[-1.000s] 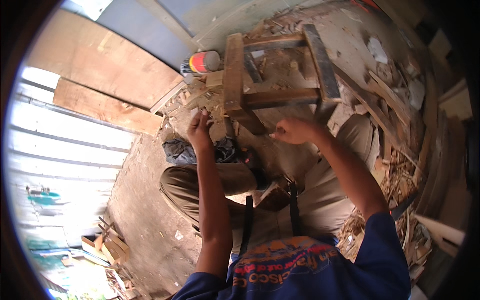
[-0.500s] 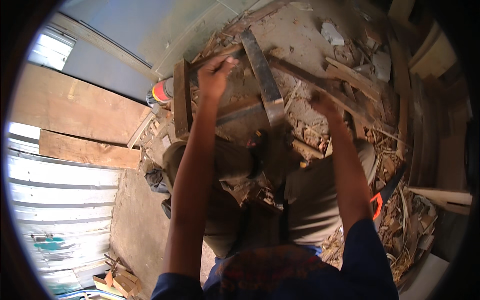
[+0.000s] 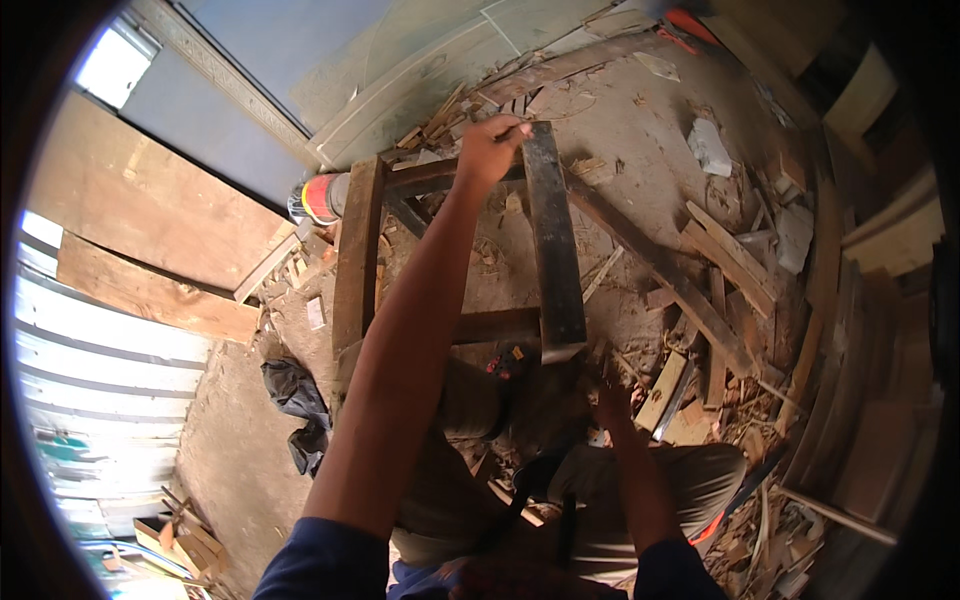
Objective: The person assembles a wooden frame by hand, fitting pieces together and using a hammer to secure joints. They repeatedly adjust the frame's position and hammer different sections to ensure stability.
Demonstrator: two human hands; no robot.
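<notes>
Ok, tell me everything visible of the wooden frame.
The wooden frame looks worn: brown left beam, blackish right beam, crossbars joining them around an open middle. It sits over littered floor, partly hidden by the left forearm. The left hand appears to touch the right beam's far end; the right hand's contact is unclear.

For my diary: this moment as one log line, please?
left hand: at wooden frame, far end | right hand: dim, hold unclear

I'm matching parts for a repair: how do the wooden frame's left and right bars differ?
The left bar is brown; the right bar is much darker.
The left hand is at the right bar's far end, while the forearm hides part of the left bar's near end.
Both belong to one wooden frame.
</notes>
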